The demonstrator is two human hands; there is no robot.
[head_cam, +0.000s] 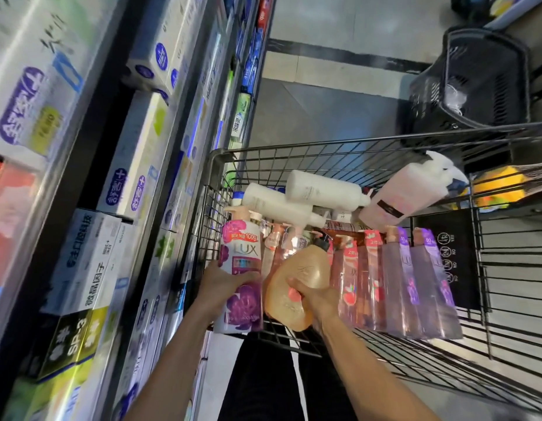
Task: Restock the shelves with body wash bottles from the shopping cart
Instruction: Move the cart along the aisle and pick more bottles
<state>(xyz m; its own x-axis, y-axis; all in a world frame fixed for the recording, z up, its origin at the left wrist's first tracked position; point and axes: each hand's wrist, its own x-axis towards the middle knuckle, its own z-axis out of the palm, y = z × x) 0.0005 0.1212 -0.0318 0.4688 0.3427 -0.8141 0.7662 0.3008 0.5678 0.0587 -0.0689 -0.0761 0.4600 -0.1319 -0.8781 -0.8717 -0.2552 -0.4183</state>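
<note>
My left hand (221,287) grips a white and purple LUX body wash bottle (241,262) at the near left corner of the black wire shopping cart (506,299). Beside it, my right hand (315,299) holds a rounded orange pump bottle (297,278) by its lower part. Inside the cart stand several pink and purple LUX bottles (397,284) in a row. Two white bottles (321,188) lie across the far end, and a pale pink pump bottle (412,189) leans on the cart's right rim. The shelves (90,208) rise on my left.
The shelves on the left hold toothpaste boxes (90,262) stacked in tiers. A black plastic basket (476,83) stands on the floor beyond the cart at the upper right. Grey tiled floor (324,95) lies ahead of the cart. My dark trousers show below the cart.
</note>
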